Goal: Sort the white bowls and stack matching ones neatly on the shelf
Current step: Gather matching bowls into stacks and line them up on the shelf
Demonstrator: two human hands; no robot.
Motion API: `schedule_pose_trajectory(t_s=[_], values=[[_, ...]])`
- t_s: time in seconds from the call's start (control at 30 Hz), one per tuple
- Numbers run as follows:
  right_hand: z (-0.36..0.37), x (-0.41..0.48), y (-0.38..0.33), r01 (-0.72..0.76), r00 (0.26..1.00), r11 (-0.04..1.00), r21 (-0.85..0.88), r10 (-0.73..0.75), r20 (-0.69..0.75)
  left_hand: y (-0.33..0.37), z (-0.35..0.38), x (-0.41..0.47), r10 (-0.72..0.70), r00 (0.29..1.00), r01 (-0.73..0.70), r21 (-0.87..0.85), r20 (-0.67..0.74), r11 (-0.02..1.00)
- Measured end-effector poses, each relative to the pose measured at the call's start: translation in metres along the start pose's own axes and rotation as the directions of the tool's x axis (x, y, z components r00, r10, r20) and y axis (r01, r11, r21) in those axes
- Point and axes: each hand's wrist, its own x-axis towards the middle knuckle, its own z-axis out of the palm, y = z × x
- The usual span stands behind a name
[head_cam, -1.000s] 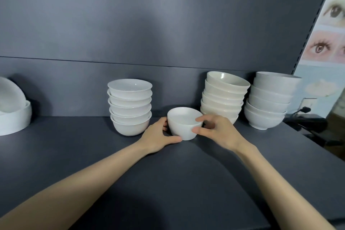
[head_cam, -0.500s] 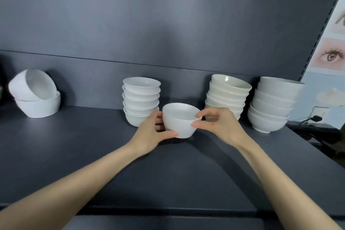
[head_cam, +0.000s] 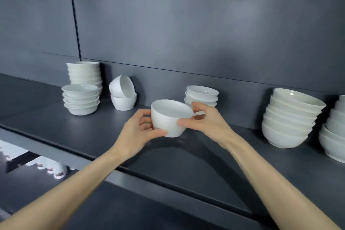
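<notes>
I hold a deep white bowl (head_cam: 170, 117) upright and clear of the dark shelf (head_cam: 100, 127), between both hands. My left hand (head_cam: 139, 130) grips its left side, thumb under its base. My right hand (head_cam: 203, 119) grips its right side and rim. Behind it stands a short stack of small bowls (head_cam: 202, 93). To the left, one deep bowl lies tilted on another (head_cam: 122, 92). Further left are a stack of shallow bowls (head_cam: 81, 99) and a taller stack (head_cam: 85, 73) behind it.
Two stacks of wider bowls stand at the right, one (head_cam: 291, 117) nearer and one (head_cam: 334, 129) cut by the frame edge. A lower shelf holds small white cups (head_cam: 56, 170). A dark cord (head_cam: 75, 22) runs down the back wall.
Both hands have lifted the deep bowl off the shelf and carried it leftward. My view has swung left, bringing the left stacks into sight.
</notes>
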Motion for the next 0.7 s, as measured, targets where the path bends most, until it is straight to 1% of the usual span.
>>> schedule_pose_trajectory(t_s=[0.13,0.27,0.37,0.5,0.6,0.67,0.7], values=[[0.037,0.033,-0.015,0.001,0.999,1.0,0.002,-0.001,0.042,-0.006,-0.041,0.014,0.003,0.999,-0.002,0.008,-0.051,1.0],[0.072,0.068,-0.022,-0.034,0.998,0.999,0.015,0.033,0.053,-0.019,-0.08,0.034,0.025,0.999,-0.025,0.012,-0.042,1.0],[0.097,0.091,-0.025,-0.056,0.994,0.995,0.083,0.048,0.099,-0.035,-0.108,0.054,0.03,1.0,-0.03,0.043,0.001,0.999],[0.12,0.12,-0.022,-0.12,0.993,0.98,0.16,0.116,0.031,-0.053,-0.133,0.088,0.047,0.996,-0.052,0.067,0.074,0.996],[0.128,0.136,-0.017,-0.143,0.987,0.972,0.186,0.154,-0.043,-0.064,-0.143,0.111,0.055,0.984,-0.071,0.093,0.168,0.993],[0.129,0.146,-0.017,-0.131,0.986,0.977,0.171,0.145,-0.076,-0.069,-0.146,0.125,0.069,0.977,-0.101,0.151,0.204,0.983],[0.129,0.151,-0.016,-0.125,0.986,0.978,0.164,0.14,-0.085,-0.07,-0.146,0.131,0.085,0.978,-0.122,0.195,0.189,0.973]])
